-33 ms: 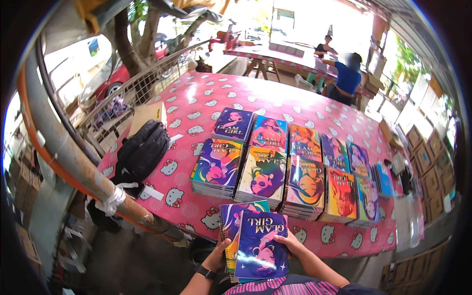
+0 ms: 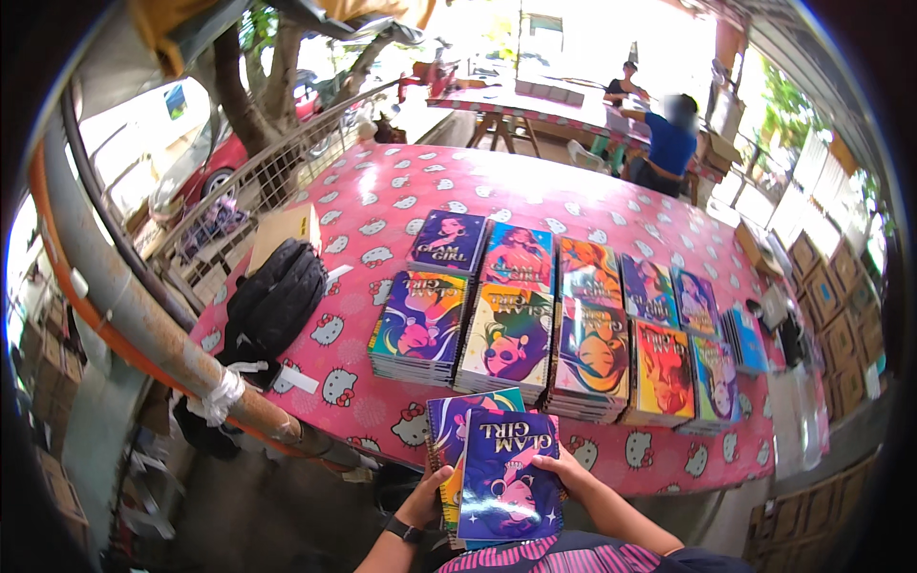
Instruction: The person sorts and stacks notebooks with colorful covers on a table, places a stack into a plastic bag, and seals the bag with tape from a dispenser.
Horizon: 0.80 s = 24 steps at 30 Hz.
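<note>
Several spiral notebooks with bright illustrated covers are held between my hands at the near edge of the table. On top lies a dark blue notebook [image 2: 509, 487], turned upside down to me. Below it, a purple, teal and yellow notebook [image 2: 448, 420] sticks out to the left. My left hand [image 2: 427, 497] grips the bundle by its left, spiral-bound side. On the right edge, my right hand [image 2: 567, 474] is closed with its thumb on the top cover. Just beyond stand stacks of notebooks [image 2: 504, 339] in two rows, the nearest ones stacked high.
The pink cloth-covered table [image 2: 373, 205] spreads ahead. A black backpack [image 2: 275, 296] and a cardboard box [image 2: 287, 234] sit at its left. A rusty pole [image 2: 158, 339] slants past the left side. Cartons [image 2: 826, 325] are piled at right; two people work at a far table [image 2: 564, 116].
</note>
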Motion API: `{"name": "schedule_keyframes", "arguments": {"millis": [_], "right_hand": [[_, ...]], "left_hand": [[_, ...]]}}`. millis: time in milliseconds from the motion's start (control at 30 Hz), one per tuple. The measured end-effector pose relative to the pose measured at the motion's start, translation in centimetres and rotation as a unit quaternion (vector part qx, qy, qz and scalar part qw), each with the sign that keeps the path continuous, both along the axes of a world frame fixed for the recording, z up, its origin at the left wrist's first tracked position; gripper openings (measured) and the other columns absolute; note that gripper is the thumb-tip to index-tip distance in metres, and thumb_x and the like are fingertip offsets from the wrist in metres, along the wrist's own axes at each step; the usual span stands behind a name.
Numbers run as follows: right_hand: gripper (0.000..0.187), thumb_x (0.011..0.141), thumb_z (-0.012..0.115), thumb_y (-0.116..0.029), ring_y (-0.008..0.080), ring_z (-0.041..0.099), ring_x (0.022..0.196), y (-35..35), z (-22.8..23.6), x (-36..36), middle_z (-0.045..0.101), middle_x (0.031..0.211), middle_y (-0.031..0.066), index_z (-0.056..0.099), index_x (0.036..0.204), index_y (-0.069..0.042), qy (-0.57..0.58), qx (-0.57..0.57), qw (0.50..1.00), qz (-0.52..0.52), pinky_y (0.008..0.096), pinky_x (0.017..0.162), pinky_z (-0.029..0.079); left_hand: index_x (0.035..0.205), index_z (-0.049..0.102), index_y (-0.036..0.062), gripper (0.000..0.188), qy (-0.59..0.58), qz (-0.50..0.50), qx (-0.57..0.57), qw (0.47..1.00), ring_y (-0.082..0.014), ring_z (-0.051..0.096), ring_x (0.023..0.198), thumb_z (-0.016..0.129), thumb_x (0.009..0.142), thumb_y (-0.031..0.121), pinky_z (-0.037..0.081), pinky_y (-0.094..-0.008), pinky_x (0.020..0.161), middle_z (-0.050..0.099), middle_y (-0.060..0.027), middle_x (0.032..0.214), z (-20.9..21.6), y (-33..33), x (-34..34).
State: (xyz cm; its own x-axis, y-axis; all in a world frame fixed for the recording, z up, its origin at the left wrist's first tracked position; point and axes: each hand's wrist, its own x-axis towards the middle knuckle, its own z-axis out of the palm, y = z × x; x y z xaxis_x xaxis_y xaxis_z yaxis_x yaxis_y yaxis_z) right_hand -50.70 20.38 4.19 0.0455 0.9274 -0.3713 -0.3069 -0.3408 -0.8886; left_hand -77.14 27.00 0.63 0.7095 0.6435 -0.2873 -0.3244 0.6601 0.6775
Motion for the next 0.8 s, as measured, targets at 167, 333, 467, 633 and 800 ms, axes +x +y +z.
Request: {"name": "schedule_keyframes", "arguments": {"millis": [167,333,467,633,800], "right_hand": [[0.084,0.074,0.074,-0.025,0.0229,0.052,0.11,-0.3,3.8,-1.9,0.048,0.123,0.0144,0.024,0.139,-0.006,0.041,-0.061,0.997,-0.029,0.036,0.095,0.044],[0.104,0.07,0.076,-0.037,0.0281,0.031,0.131,-2.2,-0.7,-1.0,0.031,0.14,0.0203,0.012,0.144,-0.002,-0.014,-0.025,0.999,0.035,0.0393,0.108,0.027],[0.113,0.07,0.072,-0.05,0.0324,0.017,0.138,-5.5,-0.9,-0.1,0.017,0.147,0.0234,0.005,0.144,0.002,-0.034,-0.034,0.998,0.046,0.0403,0.112,0.015],[0.111,0.073,0.069,-0.05,0.0298,0.014,0.139,-5.5,0.2,-0.2,0.013,0.149,0.0207,0.001,0.145,-0.001,0.033,0.018,0.994,0.104,0.0386,0.112,0.015],[0.114,0.073,0.075,-0.042,0.029,0.015,0.137,-7.0,3.1,0.6,0.01,0.148,0.0177,-0.008,0.146,-0.013,0.13,0.058,0.986,0.084,0.0414,0.109,0.02]], "left_hand": [[0.132,0.038,0.008,0.053,0.015,0.002,-0.112,0.994,-0.0212,0.06,0.098,0.059,0.087,0.027,0.052,-0.0358,0.082,0.057,-0.0099,0.114,0.8,-0.8,-0.8],[0.128,0.043,0.0029,0.047,0.019,-0.003,-0.095,0.995,-0.0215,0.059,0.103,0.05,0.088,0.028,0.052,-0.0365,0.084,0.056,-0.0123,0.117,1.3,-3.2,-1.5],[0.128,0.043,0.0024,0.056,0.017,-0.006,-0.058,0.998,-0.0231,0.058,0.104,0.055,0.085,0.036,0.051,-0.0381,0.086,0.055,-0.0113,0.118,-0.7,-3.6,-1.4],[0.118,0.053,0.0018,0.06,0.116,0.033,0.081,0.989,-0.0219,0.06,0.095,0.05,0.085,0.052,0.051,-0.0357,0.082,0.06,-0.0087,0.11,1.1,-5.2,-1.0],[0.115,0.054,0.0009,0.06,0.259,-0.025,0.233,0.937,-0.022,0.06,0.09,0.048,0.085,0.052,0.051,-0.0355,0.078,0.061,-0.009,0.106,4.7,-3.0,1.3]]}}
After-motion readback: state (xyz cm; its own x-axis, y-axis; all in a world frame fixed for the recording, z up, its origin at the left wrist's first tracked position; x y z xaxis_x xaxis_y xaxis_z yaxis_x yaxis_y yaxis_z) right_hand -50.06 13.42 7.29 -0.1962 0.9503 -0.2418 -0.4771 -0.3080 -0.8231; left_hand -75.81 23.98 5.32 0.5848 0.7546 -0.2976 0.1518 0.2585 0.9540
